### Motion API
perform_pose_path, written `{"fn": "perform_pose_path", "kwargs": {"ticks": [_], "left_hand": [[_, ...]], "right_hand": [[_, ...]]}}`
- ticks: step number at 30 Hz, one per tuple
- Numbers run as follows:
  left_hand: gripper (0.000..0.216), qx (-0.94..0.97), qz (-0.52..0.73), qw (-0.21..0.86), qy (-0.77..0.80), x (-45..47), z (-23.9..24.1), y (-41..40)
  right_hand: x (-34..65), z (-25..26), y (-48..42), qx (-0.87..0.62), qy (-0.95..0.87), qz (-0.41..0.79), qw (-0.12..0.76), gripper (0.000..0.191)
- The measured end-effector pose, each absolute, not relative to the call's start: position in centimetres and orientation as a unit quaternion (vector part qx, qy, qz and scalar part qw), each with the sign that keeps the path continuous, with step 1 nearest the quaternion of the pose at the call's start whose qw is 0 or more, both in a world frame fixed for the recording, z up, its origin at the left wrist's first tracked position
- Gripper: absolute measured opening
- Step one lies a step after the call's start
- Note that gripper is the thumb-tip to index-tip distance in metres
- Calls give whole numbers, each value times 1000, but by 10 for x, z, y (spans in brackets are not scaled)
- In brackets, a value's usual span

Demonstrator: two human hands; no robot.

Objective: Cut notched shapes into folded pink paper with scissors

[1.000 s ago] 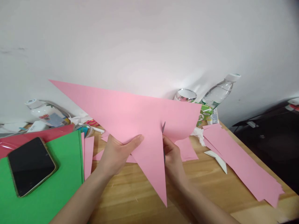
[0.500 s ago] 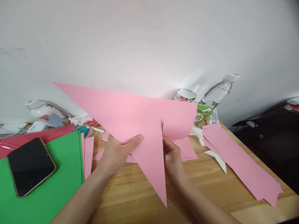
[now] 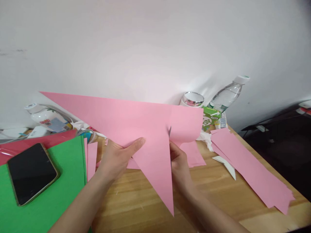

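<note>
A large pink paper sheet (image 3: 126, 121) is held up over the wooden table (image 3: 136, 200), with a long point hanging toward me. My left hand (image 3: 119, 157) pinches its lower edge, thumb on the front. My right hand (image 3: 178, 161) is closed around scissors (image 3: 170, 131), whose grey blade tip shows in a slit in the paper; most of the scissors is hidden behind the sheet. The part of the sheet right of the slit curls away.
A black phone (image 3: 30, 173) lies on green card (image 3: 60, 191) at the left, over red card (image 3: 36, 142). Pink offcuts (image 3: 252, 171) and a white scrap (image 3: 225, 165) lie at the right. A water bottle (image 3: 227, 95), a green carton (image 3: 210, 118), a silver cup (image 3: 193, 98) and clutter line the wall.
The sheet's far left tip has dropped and swung left. The left hand has shifted slightly up. The right hand stays at the slit.
</note>
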State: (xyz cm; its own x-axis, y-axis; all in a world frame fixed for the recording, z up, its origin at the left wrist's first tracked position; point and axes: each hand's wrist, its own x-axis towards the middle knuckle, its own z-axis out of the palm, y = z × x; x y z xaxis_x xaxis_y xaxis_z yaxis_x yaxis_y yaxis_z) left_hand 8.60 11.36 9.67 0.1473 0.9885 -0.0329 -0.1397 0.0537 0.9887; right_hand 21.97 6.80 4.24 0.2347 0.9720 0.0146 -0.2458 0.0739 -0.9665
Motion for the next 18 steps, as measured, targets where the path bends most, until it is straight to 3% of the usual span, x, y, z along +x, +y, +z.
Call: {"fn": "perform_pose_path", "kwargs": {"ticks": [4,14,18], "left_hand": [[15,488,468,590,441,83,95,114],[35,470,479,614,415,85,97,115],[27,477,470,614,418,84,96,116]], "right_hand": [[220,45,68,-478,-391,484,620,29],[216,48,66,-497,-356,492,619,31],[216,47,66,-495,-344,497,625,30]]}}
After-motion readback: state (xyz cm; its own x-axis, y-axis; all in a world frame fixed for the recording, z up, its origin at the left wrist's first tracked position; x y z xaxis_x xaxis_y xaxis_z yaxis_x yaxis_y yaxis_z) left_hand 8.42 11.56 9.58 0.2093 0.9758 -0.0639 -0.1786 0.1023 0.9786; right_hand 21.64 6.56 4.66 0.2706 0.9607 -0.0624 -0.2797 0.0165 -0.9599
